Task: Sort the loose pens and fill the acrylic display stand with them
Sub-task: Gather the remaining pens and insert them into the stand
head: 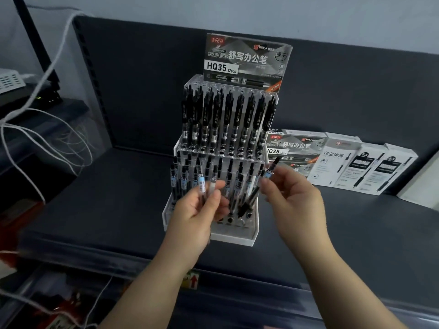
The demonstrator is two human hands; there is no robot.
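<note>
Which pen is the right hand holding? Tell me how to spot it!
Find the clear acrylic stand in the middle of the dark shelf. At its lower right edge, the right hand pinches one pen. Unlike the upright pens in the holes, it slants in the air.

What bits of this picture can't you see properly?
Head view: the front holes of the acrylic stand are partly hidden by the left hand and right hand.
Head view: how many pens the left hand holds; its fingers cover them.
Head view: small print on the white boxes is too blurred.

Head-worn view, looking forward and down, close over shelf (118,210)
</note>
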